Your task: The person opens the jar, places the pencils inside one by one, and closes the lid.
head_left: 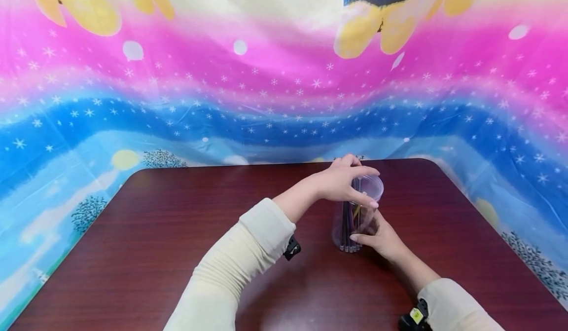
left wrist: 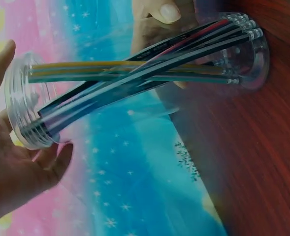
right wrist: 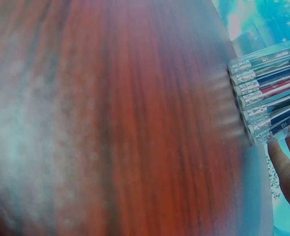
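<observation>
A clear plastic jar [head_left: 339,230] stands upright on the table, with several pencils [head_left: 349,237] leaning inside it, eraser ends down. My left hand [head_left: 338,180] reaches over from the left and holds the jar's round clear lid [head_left: 373,188], thumb and fingers spread about its rim. Lower on the side, my right hand [head_left: 382,237] grips the jar, its thumb in front. The left wrist view shows dark, yellow and green pencils [left wrist: 135,73] crossing inside, and ridged rings below the lid [left wrist: 24,103]. In the right wrist view the metal ferrules sit at the jar's base [right wrist: 250,98].
The dark red wooden table [head_left: 168,237] has rounded far corners. Behind it hangs a pink and blue patterned cloth [head_left: 266,99], which also runs along both sides. Black wrist devices show at the left cuff [head_left: 266,217] and right cuff [head_left: 439,291].
</observation>
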### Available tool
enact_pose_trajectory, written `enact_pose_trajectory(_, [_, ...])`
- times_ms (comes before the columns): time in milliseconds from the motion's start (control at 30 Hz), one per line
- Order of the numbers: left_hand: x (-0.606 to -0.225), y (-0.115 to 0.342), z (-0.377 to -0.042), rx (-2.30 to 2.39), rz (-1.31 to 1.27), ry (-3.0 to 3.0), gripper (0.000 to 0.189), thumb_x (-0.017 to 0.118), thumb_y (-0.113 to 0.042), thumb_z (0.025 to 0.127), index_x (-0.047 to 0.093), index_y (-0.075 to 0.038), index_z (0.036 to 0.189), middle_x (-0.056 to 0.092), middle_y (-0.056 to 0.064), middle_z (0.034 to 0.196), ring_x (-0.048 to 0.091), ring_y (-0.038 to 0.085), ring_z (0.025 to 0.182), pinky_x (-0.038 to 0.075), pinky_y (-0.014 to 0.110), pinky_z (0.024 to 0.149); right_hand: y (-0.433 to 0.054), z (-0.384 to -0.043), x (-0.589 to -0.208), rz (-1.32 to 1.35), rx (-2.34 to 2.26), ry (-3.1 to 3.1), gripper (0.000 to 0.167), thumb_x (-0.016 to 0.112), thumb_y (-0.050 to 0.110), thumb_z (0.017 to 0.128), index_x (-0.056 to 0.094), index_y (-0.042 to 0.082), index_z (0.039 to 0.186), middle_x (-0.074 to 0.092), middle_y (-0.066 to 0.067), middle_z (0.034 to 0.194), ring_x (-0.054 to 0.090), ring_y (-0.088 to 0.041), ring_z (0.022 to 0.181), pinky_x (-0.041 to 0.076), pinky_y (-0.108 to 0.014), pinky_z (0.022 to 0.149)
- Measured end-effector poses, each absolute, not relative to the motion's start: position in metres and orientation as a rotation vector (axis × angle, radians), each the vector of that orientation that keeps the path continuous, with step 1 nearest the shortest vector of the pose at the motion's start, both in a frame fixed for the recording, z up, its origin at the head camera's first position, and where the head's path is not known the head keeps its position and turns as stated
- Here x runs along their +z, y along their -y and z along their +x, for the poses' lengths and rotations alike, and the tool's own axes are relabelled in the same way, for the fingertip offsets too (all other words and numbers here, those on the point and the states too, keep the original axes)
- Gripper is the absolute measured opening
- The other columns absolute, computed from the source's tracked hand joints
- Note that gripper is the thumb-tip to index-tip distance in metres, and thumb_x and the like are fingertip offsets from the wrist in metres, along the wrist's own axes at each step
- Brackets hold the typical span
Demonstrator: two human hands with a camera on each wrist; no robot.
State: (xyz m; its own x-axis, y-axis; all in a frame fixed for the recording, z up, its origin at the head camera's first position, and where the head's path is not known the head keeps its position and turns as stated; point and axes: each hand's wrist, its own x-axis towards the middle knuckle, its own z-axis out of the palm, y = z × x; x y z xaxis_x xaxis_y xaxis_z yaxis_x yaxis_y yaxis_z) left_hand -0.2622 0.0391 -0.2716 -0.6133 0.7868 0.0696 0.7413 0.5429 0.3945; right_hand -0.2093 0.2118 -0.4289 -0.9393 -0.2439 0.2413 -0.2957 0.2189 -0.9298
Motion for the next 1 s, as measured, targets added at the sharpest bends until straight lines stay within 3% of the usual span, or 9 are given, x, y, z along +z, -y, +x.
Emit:
enact_pose_trajectory(100, [-0.275,-0.035,-0.267,0.714,1.377,-2.589,0.072,0.068,-0.05,0.064,0.041,-0.029,0.127,0.036,-0.004,0.114,0.033,0.008,0.101,0.035,0.019,0.078,-0.212,-0.209,-0.43,0.547,1.858,2.411,0.082,0.066,0.002,0.073,0.013,0.005,0.136,0.027,-0.023,0.131,0.046,-0.004,0.1,0.043,-0.019,0.076])
enact_pose_trajectory(300, [-0.275,-0.03,-0.273,0.844,1.498,-2.379,0.069,0.07,-0.028,0.069,0.038,-0.018,0.13,0.034,-0.001,0.125,0.033,0.006,0.108,0.033,0.017,0.083,-0.212,-0.211,-0.43,0.565,1.866,2.393,0.078,0.065,-0.001,0.073,0.016,0.005,0.134,0.028,-0.021,0.13,0.044,-0.003,0.103,0.042,-0.018,0.078])
enact_pose_trajectory(433, [-0.274,-0.034,-0.269,0.727,1.494,-2.483,0.068,0.066,-0.04,0.071,0.037,-0.023,0.13,0.028,-0.004,0.131,0.023,0.009,0.115,0.029,0.021,0.087,-0.212,-0.211,-0.43,0.555,1.853,2.407,0.081,0.065,0.0,0.073,0.013,0.002,0.135,0.026,-0.024,0.131,0.044,-0.002,0.102,0.041,-0.018,0.078])
enact_pose_trajectory(567, [-0.276,-0.038,-0.265,0.66,1.407,-2.649,0.068,0.063,-0.057,0.066,0.042,-0.032,0.125,0.027,-0.006,0.127,0.022,0.01,0.111,0.029,0.023,0.084,-0.212,-0.21,-0.429,0.532,1.837,2.409,0.083,0.066,0.0,0.072,0.011,-0.001,0.135,0.026,-0.027,0.131,0.044,-0.002,0.102,0.041,-0.016,0.078])
enact_pose_trajectory(700, [-0.276,-0.036,-0.267,0.714,1.454,-2.616,0.067,0.068,-0.049,0.066,0.044,-0.03,0.125,0.033,-0.003,0.117,0.028,0.009,0.105,0.031,0.02,0.08,-0.211,-0.21,-0.429,0.533,1.853,2.401,0.082,0.066,-0.001,0.072,0.014,0.002,0.135,0.027,-0.025,0.131,0.044,-0.001,0.102,0.041,-0.017,0.078])
enact_pose_trajectory(800, [-0.273,-0.032,-0.269,0.733,1.549,-2.499,0.069,0.07,-0.034,0.069,0.039,-0.026,0.13,0.034,-0.002,0.123,0.026,0.009,0.113,0.03,0.021,0.085,-0.21,-0.21,-0.429,0.541,1.867,2.398,0.079,0.066,0.0,0.072,0.017,0.004,0.133,0.031,-0.023,0.128,0.046,-0.002,0.101,0.042,-0.018,0.077])
enact_pose_trajectory(867, [-0.271,-0.031,-0.269,0.703,1.566,-2.48,0.073,0.069,-0.034,0.069,0.033,-0.026,0.133,0.03,-0.003,0.13,0.022,0.009,0.118,0.028,0.024,0.09,-0.21,-0.211,-0.43,0.541,1.862,2.393,0.076,0.066,-0.001,0.072,0.019,0.002,0.132,0.037,-0.025,0.122,0.05,-0.004,0.096,0.044,-0.02,0.075])
enact_pose_trajectory(1000, [-0.27,-0.036,-0.261,0.555,1.438,-2.707,0.084,0.062,-0.059,0.064,0.026,-0.03,0.135,0.024,-0.007,0.134,0.02,0.011,0.119,0.024,0.029,0.093,-0.21,-0.21,-0.431,0.536,1.832,2.385,0.074,0.066,-0.004,0.07,0.021,-0.003,0.13,0.042,-0.023,0.113,0.054,-0.007,0.087,0.046,-0.021,0.071])
